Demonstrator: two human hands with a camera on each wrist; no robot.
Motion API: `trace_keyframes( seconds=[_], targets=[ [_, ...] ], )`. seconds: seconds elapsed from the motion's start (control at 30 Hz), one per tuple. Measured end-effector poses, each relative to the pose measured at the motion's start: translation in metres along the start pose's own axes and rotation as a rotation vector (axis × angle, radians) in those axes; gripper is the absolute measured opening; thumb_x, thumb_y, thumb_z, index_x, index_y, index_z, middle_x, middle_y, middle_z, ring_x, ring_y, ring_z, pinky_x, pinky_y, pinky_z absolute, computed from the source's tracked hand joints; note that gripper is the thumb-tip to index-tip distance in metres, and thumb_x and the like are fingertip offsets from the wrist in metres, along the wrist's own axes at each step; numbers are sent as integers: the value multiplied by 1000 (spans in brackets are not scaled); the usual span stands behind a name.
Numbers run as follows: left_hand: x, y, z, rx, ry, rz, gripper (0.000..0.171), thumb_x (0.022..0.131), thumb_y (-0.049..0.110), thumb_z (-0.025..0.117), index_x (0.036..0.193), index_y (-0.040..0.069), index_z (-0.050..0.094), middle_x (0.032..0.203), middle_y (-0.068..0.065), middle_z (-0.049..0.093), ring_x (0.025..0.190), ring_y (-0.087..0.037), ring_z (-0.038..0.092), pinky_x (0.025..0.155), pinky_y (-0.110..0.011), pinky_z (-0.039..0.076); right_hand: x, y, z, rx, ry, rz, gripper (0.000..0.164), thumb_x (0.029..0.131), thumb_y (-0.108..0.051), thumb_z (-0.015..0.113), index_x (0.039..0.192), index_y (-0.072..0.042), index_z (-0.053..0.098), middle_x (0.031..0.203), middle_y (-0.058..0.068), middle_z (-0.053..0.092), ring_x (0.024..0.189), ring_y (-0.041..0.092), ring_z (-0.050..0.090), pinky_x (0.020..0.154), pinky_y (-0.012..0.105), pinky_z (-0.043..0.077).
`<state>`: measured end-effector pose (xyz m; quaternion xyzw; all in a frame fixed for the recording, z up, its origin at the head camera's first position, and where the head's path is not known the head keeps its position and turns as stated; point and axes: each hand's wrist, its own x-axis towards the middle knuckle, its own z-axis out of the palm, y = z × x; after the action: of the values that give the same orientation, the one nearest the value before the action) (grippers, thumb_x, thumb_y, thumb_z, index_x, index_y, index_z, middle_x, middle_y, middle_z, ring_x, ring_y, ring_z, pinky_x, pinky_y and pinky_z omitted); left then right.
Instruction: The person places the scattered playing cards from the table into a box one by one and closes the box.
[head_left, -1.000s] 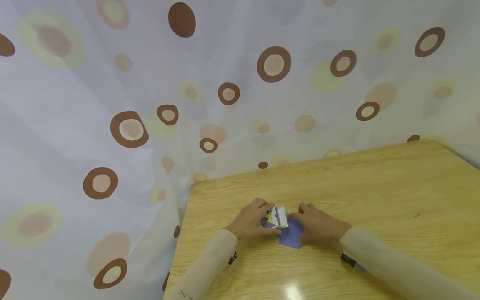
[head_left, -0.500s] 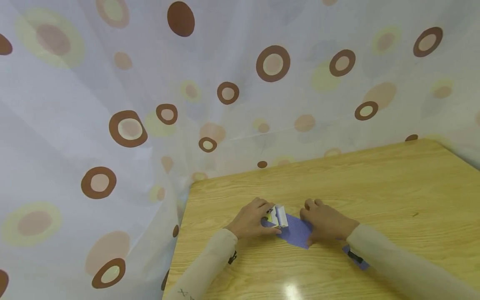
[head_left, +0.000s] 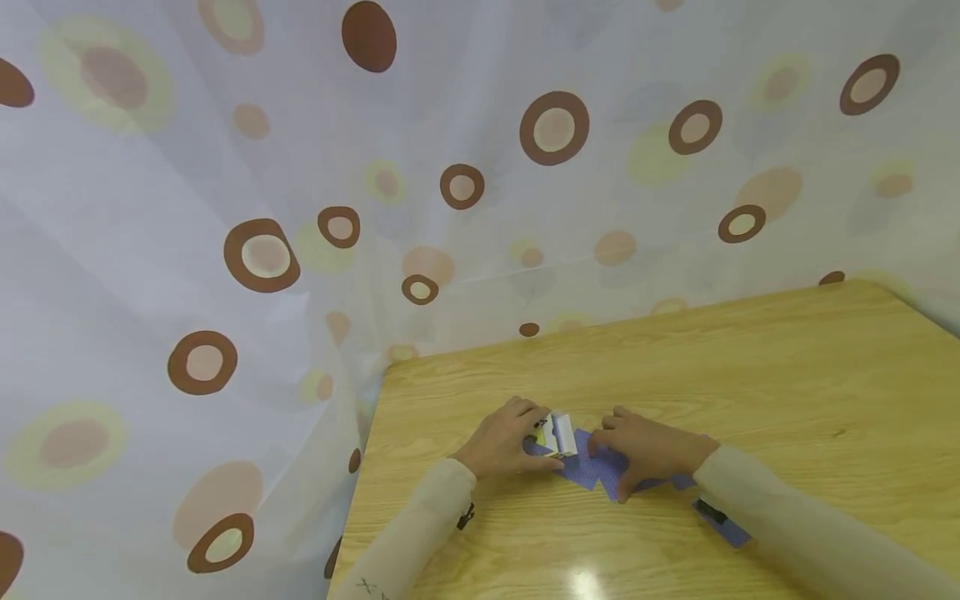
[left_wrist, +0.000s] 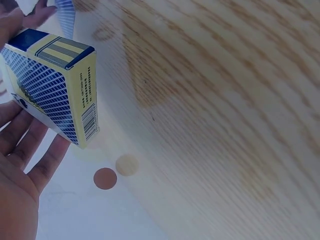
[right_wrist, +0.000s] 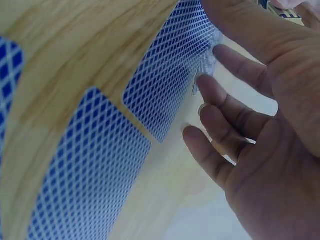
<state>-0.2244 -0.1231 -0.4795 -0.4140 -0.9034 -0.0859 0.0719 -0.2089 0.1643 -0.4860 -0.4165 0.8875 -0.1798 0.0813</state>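
Note:
My left hand (head_left: 501, 442) grips a playing-card box (left_wrist: 45, 85), thumb on one side and fingers on the other. The box is patterned blue and white with pale yellow sides; its white flap (head_left: 566, 435) stands open towards the right. A blue-backed playing card (head_left: 582, 471) lies at its open end. Just right of it, my right hand (head_left: 645, 454) spans another blue-backed card (right_wrist: 170, 70), thumb at one edge and fingertips by the opposite edge. That card is angled against the first one, and the hand hides part of it.
More blue-backed cards lie on the wooden table (head_left: 750, 375): one card (right_wrist: 85, 170) near my right wrist and another card (head_left: 726, 527) partly under the right sleeve (head_left: 780, 508). A spotted white curtain (head_left: 480, 250) hangs along the table's back and left edges.
My right hand moved right with a card from the box, then slightly back left. The card under it has turned, and a separate card now shows beside the box. The left hand stays still.

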Motion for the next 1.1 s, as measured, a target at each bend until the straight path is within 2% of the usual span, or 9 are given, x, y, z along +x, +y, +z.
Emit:
trace_keyframes(
  seconds=[0.13, 0.27, 0.47, 0.7, 0.87, 0.93, 1.1],
  targets=[
    [1, 1, -1, -9, 1, 5, 82, 83, 64, 77, 143, 11, 58, 130, -1, 61, 114, -12, 55, 89, -17, 48, -9, 5, -1, 13, 9, 34, 71, 64, -50, 93, 122, -17, 68, 113, -4, 57, 101, 16, 45, 87, 40, 51],
    [1, 0, -2, -12, 1, 6, 82, 83, 64, 77, 143, 11, 59, 130, -1, 61, 114, -12, 55, 89, -17, 48, -18, 6, -9, 35, -11, 88, 70, 61, -40, 98, 118, -16, 65, 109, -2, 55, 102, 20, 46, 86, 44, 51],
    [3, -1, -2, 5, -3, 7, 82, 83, 64, 77, 143, 12, 59, 129, 0, 61, 114, -12, 55, 89, -19, 49, -22, 6, -15, 99, -43, 179, 58, 61, -32, 98, 102, -16, 59, 99, -4, 53, 94, 19, 40, 80, 37, 45],
    [3, 0, -1, 8, 8, 15, 82, 83, 66, 76, 142, 12, 59, 128, 1, 61, 113, -11, 54, 89, -17, 48, -22, 3, -15, 148, -32, 171, 62, 60, -28, 99, 94, -17, 48, 94, -3, 48, 90, 20, 40, 77, 37, 41],
    [1, -2, 1, -9, 15, 15, 82, 83, 66, 76, 142, 12, 60, 126, 1, 61, 111, -11, 54, 87, -17, 48, -23, -1, -13, 161, -17, 170, 61, 61, -23, 98, 105, -17, 57, 106, -2, 62, 97, 22, 50, 86, 47, 51],
    [1, -2, 2, -11, 19, 20, 82, 83, 67, 75, 142, 11, 60, 127, 1, 60, 112, -10, 54, 88, -17, 48, -25, -3, -13, 155, -27, 180, 61, 65, -24, 97, 113, -15, 60, 111, -1, 63, 101, 23, 52, 90, 50, 51],
    [2, -2, 4, -17, 24, 27, 82, 84, 68, 74, 142, 11, 60, 127, 1, 60, 113, -11, 54, 88, -17, 48, -31, -2, -11, 152, -41, 143, 64, 77, -25, 92, 129, -6, 60, 112, -1, 58, 102, 22, 56, 89, 46, 52]
  ],
)
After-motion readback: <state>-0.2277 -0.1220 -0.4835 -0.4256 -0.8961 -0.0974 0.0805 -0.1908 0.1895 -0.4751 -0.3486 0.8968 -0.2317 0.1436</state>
